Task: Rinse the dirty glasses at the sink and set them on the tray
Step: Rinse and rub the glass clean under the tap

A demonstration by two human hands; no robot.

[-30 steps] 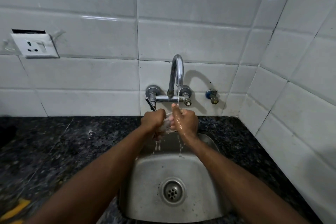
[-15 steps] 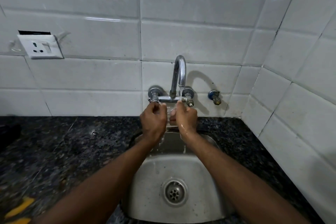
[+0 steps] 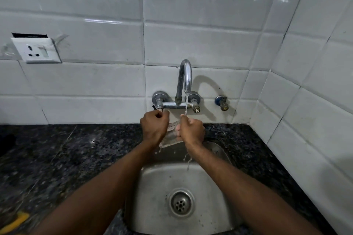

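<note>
Since a second ago the left hand (image 3: 154, 126) has left the glass (image 3: 170, 136) and risen to the tap's left handle (image 3: 158, 103), fingers curled; whether it pinches the handle cannot be told. The right hand (image 3: 192, 129) grasps the glass just below the tap spout (image 3: 188, 80), above the sink (image 3: 210, 187). The glass slants, its low end left of the spout, its high end in the right hand, where the stream (image 3: 186, 108) lands.
</note>
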